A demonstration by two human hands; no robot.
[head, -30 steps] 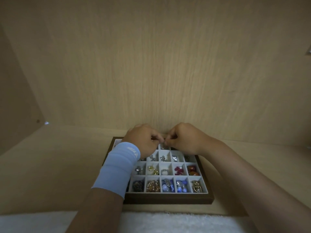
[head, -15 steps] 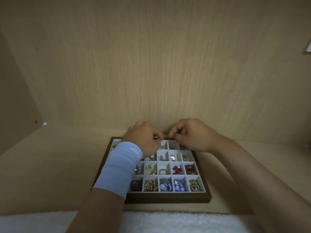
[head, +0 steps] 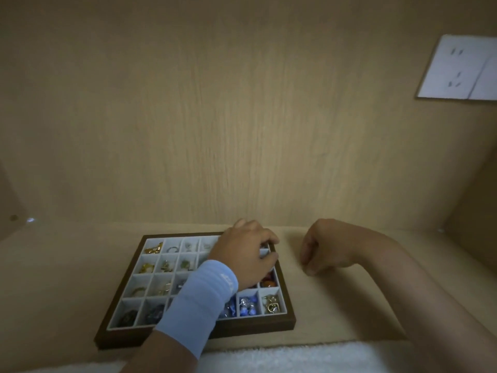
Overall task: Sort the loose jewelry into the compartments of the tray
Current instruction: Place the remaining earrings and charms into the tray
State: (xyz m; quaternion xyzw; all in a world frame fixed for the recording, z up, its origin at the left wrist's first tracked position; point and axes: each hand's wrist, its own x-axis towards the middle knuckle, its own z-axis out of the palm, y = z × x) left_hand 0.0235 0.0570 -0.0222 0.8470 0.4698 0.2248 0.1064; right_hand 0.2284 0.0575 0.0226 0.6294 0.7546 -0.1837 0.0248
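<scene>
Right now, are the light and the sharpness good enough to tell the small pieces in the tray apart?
Head view: dim, warm light; the tray is slightly soft, so its pieces read mostly as blobs of colour; the left hand covers its far-right part; the wide-angle lens bends straight edges near the borders.

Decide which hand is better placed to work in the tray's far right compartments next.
Left, probably. The left hand hangs over the tray, fingers at its far right corner; the right hand sits beside the tray, on the shelf.
</scene>
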